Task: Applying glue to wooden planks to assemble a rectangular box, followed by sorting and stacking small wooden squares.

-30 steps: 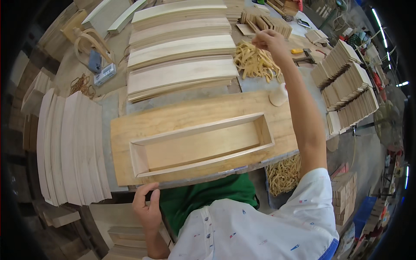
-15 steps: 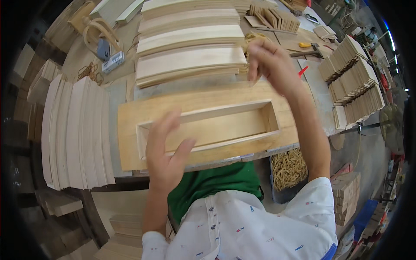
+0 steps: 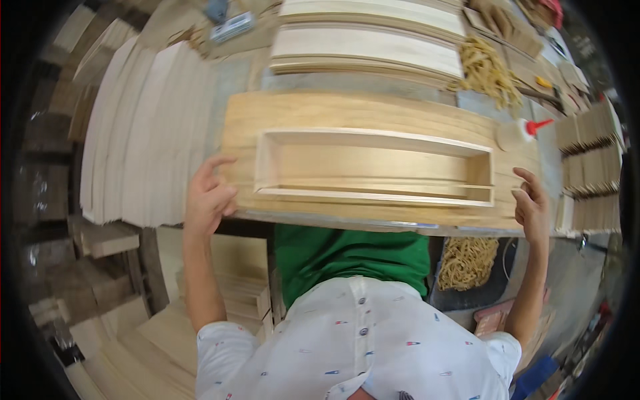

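A long, narrow open wooden box frame (image 3: pixel 377 138) lies on a pale wooden board (image 3: pixel 373 107) in front of me. A thin yellowish strip (image 3: pixel 373 189) runs lengthwise just inside its near side; I cannot tell what it is. Off the box's left end, by the board's edge, my left hand (image 3: pixel 212 195) has bent fingers spread apart, with nothing seen in them. Past the right end hovers my right hand (image 3: pixel 531 205), fingers curled loosely and apart, also without a visible object. Neither hand touches the box.
Stacked pale planks stand at the left (image 3: pixel 150 133) and across the back (image 3: pixel 367 50). A white glue bottle with a red nozzle (image 3: pixel 517 135) is beyond my right hand. Yellowish rubber bands lie in a heap (image 3: pixel 490 70) and in a dark bin (image 3: pixel 467 263). Thin panels (image 3: pixel 590 167) are stacked at right.
My hands have moved apart to opposite ends of the box: the left from over its left part, the right down from above its far side. My view has shifted, showing the glue bottle fully.
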A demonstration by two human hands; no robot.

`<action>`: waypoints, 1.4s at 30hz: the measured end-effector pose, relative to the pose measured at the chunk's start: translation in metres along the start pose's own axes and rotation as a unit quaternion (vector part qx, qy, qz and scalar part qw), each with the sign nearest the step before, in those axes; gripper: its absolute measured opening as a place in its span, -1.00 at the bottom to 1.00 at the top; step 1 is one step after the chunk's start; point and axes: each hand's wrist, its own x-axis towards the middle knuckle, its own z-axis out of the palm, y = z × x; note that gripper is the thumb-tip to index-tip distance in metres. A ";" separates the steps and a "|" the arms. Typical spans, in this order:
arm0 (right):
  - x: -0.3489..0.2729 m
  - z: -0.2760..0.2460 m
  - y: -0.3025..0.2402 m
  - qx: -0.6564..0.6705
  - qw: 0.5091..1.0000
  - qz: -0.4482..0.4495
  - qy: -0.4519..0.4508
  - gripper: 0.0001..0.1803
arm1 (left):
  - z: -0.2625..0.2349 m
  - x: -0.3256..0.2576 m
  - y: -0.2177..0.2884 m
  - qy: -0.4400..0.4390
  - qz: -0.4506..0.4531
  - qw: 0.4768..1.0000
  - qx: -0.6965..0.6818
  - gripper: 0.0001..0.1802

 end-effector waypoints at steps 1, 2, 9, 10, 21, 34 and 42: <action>0.003 0.006 0.000 0.010 1.000 0.012 -0.027 -0.55 | 0.004 0.004 0.004 -0.005 -0.006 0.999 0.044 -0.43; 0.007 0.013 -0.001 0.021 0.998 0.024 -0.053 -0.48 | 0.014 0.008 0.007 -0.011 -0.014 0.996 0.088 -0.38; 0.038 0.020 -0.011 0.039 0.984 0.073 -0.157 -0.48 | 0.019 0.040 0.019 -0.101 -0.048 0.987 0.112 -0.37; 0.043 0.018 -0.004 0.052 0.981 0.084 -0.165 -0.48 | 0.017 0.044 0.016 -0.117 -0.056 0.987 0.100 -0.39; 0.087 0.028 0.022 0.215 0.959 0.084 -0.164 -0.79 | 0.020 0.088 -0.008 -0.029 -0.038 0.999 0.003 -0.73; 0.062 0.027 0.024 0.188 0.964 0.049 -0.179 -0.48 | 0.005 0.060 -0.013 -0.011 0.075 0.966 0.246 -0.37; 0.024 0.063 -0.052 -0.440 0.834 -0.287 -0.170 0.27 | 0.054 0.052 0.022 -0.210 0.192 0.749 0.598 0.27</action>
